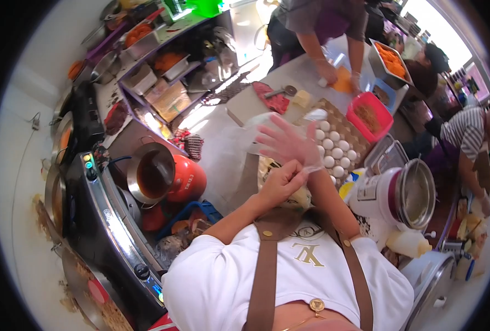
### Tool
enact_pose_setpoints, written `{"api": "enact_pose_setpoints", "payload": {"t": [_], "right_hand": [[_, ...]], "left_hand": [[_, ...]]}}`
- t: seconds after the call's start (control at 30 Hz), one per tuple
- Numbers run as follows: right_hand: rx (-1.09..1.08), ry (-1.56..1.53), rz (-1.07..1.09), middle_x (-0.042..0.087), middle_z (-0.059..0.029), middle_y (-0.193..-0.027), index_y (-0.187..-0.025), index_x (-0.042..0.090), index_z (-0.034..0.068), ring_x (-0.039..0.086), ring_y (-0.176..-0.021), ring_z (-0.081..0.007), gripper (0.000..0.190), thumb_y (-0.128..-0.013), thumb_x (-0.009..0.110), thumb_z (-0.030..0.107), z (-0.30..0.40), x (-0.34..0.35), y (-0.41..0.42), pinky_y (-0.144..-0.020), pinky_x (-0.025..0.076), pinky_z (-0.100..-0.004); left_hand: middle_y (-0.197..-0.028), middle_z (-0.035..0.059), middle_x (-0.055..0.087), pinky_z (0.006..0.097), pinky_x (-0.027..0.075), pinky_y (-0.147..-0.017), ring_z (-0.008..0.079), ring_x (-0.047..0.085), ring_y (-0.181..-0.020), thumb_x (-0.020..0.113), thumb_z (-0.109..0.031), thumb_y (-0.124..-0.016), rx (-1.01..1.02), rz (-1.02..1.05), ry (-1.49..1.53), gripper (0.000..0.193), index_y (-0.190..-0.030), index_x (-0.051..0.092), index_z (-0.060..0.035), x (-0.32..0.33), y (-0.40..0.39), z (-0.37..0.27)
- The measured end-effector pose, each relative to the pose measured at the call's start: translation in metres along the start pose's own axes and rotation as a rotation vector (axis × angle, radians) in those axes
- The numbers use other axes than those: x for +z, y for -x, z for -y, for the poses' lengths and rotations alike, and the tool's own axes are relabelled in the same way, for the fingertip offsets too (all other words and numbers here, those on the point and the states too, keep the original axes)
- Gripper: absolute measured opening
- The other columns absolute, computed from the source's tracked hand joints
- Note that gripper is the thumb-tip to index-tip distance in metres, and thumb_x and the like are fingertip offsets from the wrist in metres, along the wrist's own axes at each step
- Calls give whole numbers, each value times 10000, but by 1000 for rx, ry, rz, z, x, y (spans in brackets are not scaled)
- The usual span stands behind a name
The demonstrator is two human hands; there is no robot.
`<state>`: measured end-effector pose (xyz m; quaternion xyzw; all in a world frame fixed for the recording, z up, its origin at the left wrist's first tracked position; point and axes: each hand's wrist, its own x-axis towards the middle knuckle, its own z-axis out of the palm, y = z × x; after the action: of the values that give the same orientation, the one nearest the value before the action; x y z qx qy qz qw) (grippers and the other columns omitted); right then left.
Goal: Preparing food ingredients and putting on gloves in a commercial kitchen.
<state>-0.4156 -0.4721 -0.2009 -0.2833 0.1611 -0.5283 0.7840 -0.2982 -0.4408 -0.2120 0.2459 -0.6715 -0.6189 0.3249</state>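
Note:
My right hand (288, 142) is raised above the table with its fingers spread, palm towards me. It wears a clear plastic disposable glove (314, 164). My left hand (284, 182) is bare and pinches the glove's cuff at my right wrist. Behind the gloved fingers lies a translucent plastic sheet or bag (251, 130). Below my hands is a printed plastic bag (298, 200) with pale yellow contents, partly hidden by my left hand. To the right of the glove, white eggs (329, 144) sit in a cardboard egg tray (354, 138).
Across the table a co-worker's gloved hands (327, 73) handle orange food (343, 78). A pink tub (371, 132) stands beside the eggs. Right of me is a white bucket (373, 198); to the left are a pan of brown liquid (153, 171), a red gas cylinder (189, 178) and a black cooking appliance (104, 231).

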Motion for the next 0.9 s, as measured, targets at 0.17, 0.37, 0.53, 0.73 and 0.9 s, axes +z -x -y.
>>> {"api": "enact_pose_setpoints", "payload": {"t": [0.17,0.37,0.53,0.73,0.9], "right_hand": [[-169,-210,15,255,-206,-1340,-1324,167,-7,244,-1241,-335,855,-791,186,661,9,1,33,-1025,164,-460],[-177,109,73,289,-222,-1313,-1263,251,-96,225,-1254,-299,876,-802,191,646,6,8,55,-1063,69,-422],[-88,166,-13,328,-218,-1289,-1241,300,-98,265,-1237,-281,911,-777,192,678,4,13,48,-1056,122,-355],[26,104,120,332,-228,-1283,-1308,202,-31,285,-1220,-291,919,-753,232,701,6,20,41,-1040,149,-361],[-124,-164,-12,163,-191,-1377,-1365,106,135,168,-1271,-310,834,-759,284,681,9,33,28,-1028,133,-464]], "left_hand": [[-818,-14,502,195,371,-560,33,432,-631,560,-280,-829,-2,-387,71,282,-950,430,-61,-16,-2,-9],[-683,-55,435,170,312,-521,2,360,-581,542,-316,-842,29,-520,260,382,-1143,440,-104,-18,-5,-20],[-717,-60,479,168,343,-579,4,392,-618,511,-264,-866,83,-538,262,187,-892,533,-81,-28,-10,0],[-689,-19,495,208,381,-601,39,440,-639,504,-278,-867,13,-566,323,220,-880,479,-59,-33,-5,-4],[-660,-41,446,185,336,-532,12,390,-595,532,-288,-850,-34,-686,271,222,-903,470,-82,-22,3,-12]]}}
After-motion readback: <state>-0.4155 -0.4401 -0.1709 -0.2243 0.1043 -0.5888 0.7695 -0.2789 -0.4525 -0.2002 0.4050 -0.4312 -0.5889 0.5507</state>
